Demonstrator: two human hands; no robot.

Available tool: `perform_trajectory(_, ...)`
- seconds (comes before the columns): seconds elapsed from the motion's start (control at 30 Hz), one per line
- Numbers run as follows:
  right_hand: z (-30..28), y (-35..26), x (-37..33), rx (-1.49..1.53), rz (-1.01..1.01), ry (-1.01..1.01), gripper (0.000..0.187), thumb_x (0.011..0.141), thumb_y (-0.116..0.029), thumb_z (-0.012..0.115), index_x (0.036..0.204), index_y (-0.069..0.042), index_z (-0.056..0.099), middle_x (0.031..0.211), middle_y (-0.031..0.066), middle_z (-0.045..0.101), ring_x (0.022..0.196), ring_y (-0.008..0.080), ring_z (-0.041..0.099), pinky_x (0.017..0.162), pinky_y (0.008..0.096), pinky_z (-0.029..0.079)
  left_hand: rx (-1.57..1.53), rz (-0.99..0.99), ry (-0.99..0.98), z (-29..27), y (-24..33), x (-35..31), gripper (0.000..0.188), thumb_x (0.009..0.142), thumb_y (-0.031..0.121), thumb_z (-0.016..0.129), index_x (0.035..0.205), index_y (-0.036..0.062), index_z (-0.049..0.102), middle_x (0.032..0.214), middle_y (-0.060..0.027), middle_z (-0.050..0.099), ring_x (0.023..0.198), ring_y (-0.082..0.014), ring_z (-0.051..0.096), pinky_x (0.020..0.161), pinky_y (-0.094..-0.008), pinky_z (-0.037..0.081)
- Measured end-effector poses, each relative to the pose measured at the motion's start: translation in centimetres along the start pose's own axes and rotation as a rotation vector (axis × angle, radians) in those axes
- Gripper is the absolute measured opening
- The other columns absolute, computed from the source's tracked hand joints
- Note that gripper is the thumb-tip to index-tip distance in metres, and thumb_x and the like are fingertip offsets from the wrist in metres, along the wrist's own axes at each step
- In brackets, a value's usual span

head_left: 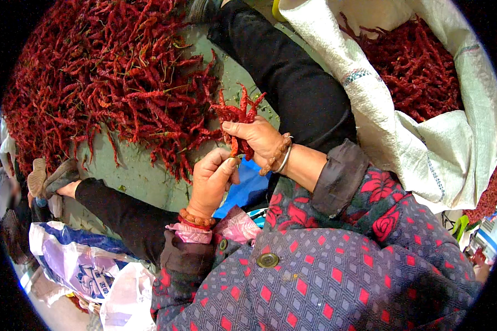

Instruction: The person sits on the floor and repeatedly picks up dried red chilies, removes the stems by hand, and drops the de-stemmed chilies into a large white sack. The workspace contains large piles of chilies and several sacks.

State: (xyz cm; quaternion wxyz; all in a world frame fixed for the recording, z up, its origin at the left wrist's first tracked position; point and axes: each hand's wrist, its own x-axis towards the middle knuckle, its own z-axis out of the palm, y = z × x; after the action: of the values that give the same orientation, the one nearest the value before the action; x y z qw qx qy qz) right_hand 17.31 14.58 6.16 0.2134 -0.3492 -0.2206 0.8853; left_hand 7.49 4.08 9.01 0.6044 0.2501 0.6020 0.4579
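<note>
A bunch of dried red chili peppers (242,110) sticks up out of my right hand (262,140), whose fingers are wrapped round it with the thumb across the front. Just below and left of it, my left hand (211,177) is closed in a pinch on an orange-red chili pepper (234,147) at the lower end of the bunch. The two hands nearly touch. Bead bracelets circle both wrists, and a silver bangle is on the right one. The fingers of my left hand partly hide the pinched end.
A large heap of dried red chilies (110,83) spreads over the greenish floor (130,190) at the far left. On the right, a white woven sack (414,132) stands open with chilies inside. My black-trousered legs lie either side of the heap. Plastic bags (88,270) lie at the lower left.
</note>
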Motion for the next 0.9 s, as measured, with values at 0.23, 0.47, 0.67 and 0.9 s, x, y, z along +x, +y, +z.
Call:
perform_trajectory(0.23, 0.2, 0.0, -0.5, -0.027, 0.100, -0.041, 0.012, 0.076, -0.009, 0.060, 0.087, -0.005, 0.058, 0.076, 0.0005, 0.058, 0.067, 0.0091, 0.053, 0.061, 0.0243, 0.043, -0.013, 0.069, -0.126, -0.5, -0.6, 0.1, 0.013, 0.081, 0.015, 0.051, 0.077, 0.0023, 0.054, 0.057, 0.0001, 0.049, 0.046, -0.0053, 0.042, 0.043, -0.0192, 0.033)
perform_trajectory(0.47, -1.6, 0.1, 1.0, -0.133, 0.093, -0.035, 0.010, 0.077, -0.013, 0.060, 0.082, -0.005, 0.057, 0.068, 0.0008, 0.055, 0.055, 0.0115, 0.051, 0.050, 0.0256, 0.044, 0.346, 0.205, -0.602, 2.3, 2.3, -1.6, 0.008, 0.079, 0.009, 0.053, 0.081, 0.0019, 0.056, 0.063, -0.0060, 0.053, 0.060, -0.0121, 0.052, 0.057, -0.0267, 0.043)
perform_trajectory(0.67, -1.3, -0.2, 0.5, -0.139, -0.012, -0.096, 0.011, 0.079, -0.014, 0.057, 0.083, -0.003, 0.057, 0.068, 0.0053, 0.057, 0.059, 0.0130, 0.053, 0.055, 0.0260, 0.045, 0.149, 0.029, 0.146, -5.1, 0.2, -2.5, 0.019, 0.083, 0.008, 0.045, 0.100, 0.0051, 0.054, 0.060, 0.0039, 0.045, 0.051, -0.0033, 0.041, 0.047, -0.0180, 0.035)
perform_trajectory(0.9, -0.3, -0.4, 0.4, -0.133, -0.008, -0.126, 0.011, 0.078, -0.007, 0.056, 0.086, -0.001, 0.056, 0.074, 0.0081, 0.059, 0.063, 0.0153, 0.056, 0.057, 0.0254, 0.046, 1.599, -0.600, 0.104, -16.2, -7.5, -9.1, 0.023, 0.079, 0.021, 0.042, 0.093, 0.0092, 0.057, 0.082, -0.0180, 0.060, 0.082, -0.0356, 0.057, 0.068, -0.0439, 0.044)
